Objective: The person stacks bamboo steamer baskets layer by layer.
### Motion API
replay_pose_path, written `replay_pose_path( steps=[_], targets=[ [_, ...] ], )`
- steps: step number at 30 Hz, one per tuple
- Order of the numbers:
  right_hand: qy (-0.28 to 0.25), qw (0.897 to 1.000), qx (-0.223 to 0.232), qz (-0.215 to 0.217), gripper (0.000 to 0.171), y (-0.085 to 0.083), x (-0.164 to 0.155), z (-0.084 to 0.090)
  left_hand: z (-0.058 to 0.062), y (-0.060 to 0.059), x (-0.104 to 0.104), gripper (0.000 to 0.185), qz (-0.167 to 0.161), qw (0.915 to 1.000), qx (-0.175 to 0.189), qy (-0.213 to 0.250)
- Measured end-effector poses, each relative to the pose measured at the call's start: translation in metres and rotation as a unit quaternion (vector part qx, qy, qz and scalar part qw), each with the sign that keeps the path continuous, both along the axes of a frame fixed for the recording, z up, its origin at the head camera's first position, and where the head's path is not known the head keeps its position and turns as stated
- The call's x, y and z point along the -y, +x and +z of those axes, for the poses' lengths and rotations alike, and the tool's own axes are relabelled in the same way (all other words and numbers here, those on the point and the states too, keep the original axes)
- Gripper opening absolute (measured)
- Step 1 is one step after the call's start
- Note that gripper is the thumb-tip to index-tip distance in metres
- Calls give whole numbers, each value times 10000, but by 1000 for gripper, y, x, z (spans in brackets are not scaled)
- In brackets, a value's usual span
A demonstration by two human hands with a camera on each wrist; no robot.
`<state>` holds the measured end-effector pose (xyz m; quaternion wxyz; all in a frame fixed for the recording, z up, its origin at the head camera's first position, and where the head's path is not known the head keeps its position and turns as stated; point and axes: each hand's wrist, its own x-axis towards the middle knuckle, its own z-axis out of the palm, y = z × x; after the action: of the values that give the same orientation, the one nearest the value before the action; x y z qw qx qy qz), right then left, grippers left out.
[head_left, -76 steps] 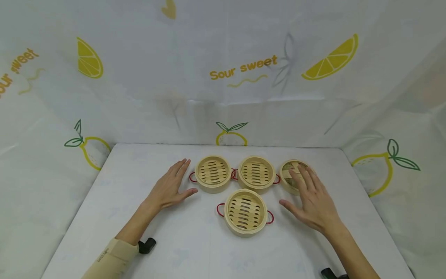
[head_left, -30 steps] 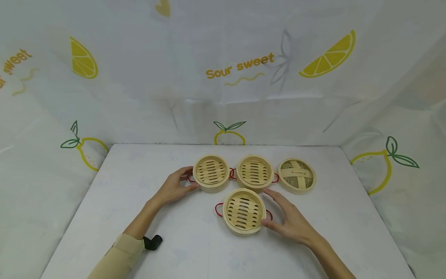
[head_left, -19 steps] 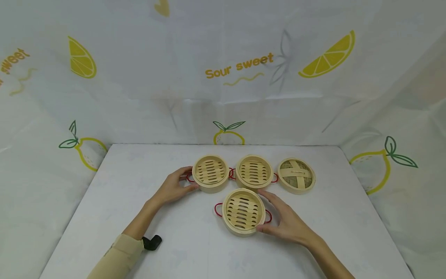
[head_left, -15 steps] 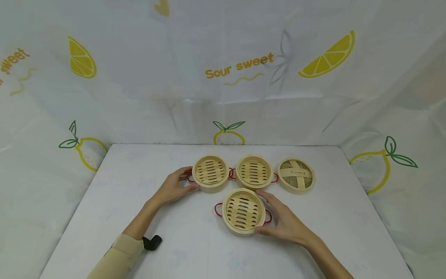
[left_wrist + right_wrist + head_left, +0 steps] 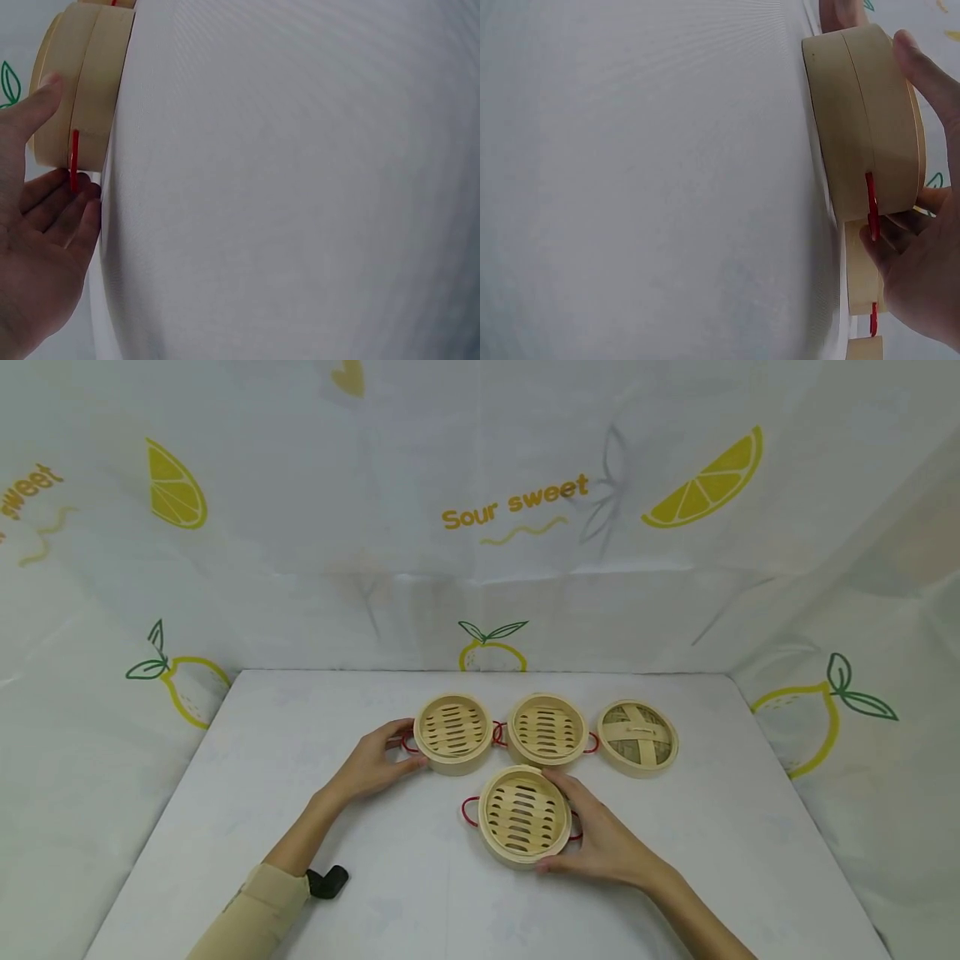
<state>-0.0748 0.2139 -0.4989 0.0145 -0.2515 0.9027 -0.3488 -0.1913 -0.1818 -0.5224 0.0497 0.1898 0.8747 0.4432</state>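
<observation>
White surface (image 5: 300, 827), lemon-print backdrop | right hand (image 5: 600, 843) grip clasps near steamer basket (image 5: 523, 815) by its rim | left hand (image 5: 371, 764) grip holds rear-left basket (image 5: 453, 733) | bamboo looks light, stiff; hold walls, not red loops.

We see three pale bamboo steamer baskets (image 5: 524, 814) with slatted bases and red wire handles (image 5: 469, 811), a woven tan-and-green lid (image 5: 637, 737), a white table (image 5: 420, 893), a beige sleeve (image 5: 251, 918) and a white backdrop (image 5: 480, 510) printed with yellow lemons.
</observation>
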Motion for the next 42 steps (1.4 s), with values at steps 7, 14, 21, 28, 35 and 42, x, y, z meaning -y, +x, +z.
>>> replay_pose_path(
  steps=[7, 14, 21, 28, 35, 42],
  targets=[
    [-36, 9999, 50, -90, 135, 1, 4, -3, 2, 0, -1, 75, 6, 10000, 28, -18],
    [-84, 9998, -63, -150, 133, 3, 8, -5, 1, 0, 0, 76, -3, 10000, 32, -9],
    [-103, 9995, -214, -200, 130, 3, 10, -8, 0, 1, 0, 77, 22, 10000, 29, -60],
    [-215, 9989, -389, -144, 128, 2, 10, -11, 0, 0, -1, 78, 26, 9999, -16, -158],
    [-178, 9991, -360, -157, 127, 3, 10, -10, 0, 0, -1, 78, -21, 9999, -53, -136],
    [-109, 9992, -371, -123, 126, 4, 12, -8, 0, 1, 0, 79, -44, 9998, -70, -164]
  ],
)
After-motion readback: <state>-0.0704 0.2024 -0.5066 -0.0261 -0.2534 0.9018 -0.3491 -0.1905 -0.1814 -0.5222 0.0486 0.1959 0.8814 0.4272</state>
